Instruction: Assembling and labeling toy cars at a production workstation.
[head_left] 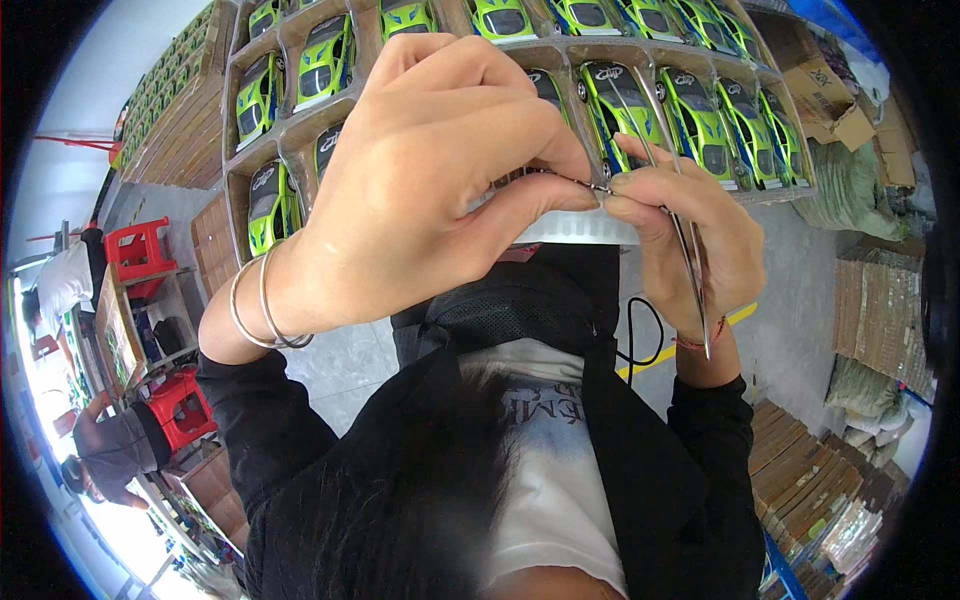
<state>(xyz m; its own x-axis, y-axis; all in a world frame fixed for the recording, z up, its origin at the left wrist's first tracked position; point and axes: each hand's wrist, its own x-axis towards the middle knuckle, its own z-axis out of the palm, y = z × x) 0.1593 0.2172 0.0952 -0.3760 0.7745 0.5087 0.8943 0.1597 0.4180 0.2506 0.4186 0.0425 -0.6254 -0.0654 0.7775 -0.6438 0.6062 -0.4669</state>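
Observation:
My left hand is closed, thumb and fingers pinching one end of a thin dark strip with small light marks; most of it is hidden in the hand. My right hand pinches the strip's other end between thumb and forefinger. It also holds metal tweezers, whose arms point up toward the tray. Both hands are raised in front of a grey compartment tray filled with green toy cars, each with a dark windshield. A white ridged edge shows beneath my fingers.
Stacked trays of green cars stand at the far left. Red stools and two people work along benches at left. An open cardboard box, green sacks and cardboard stacks line the right side.

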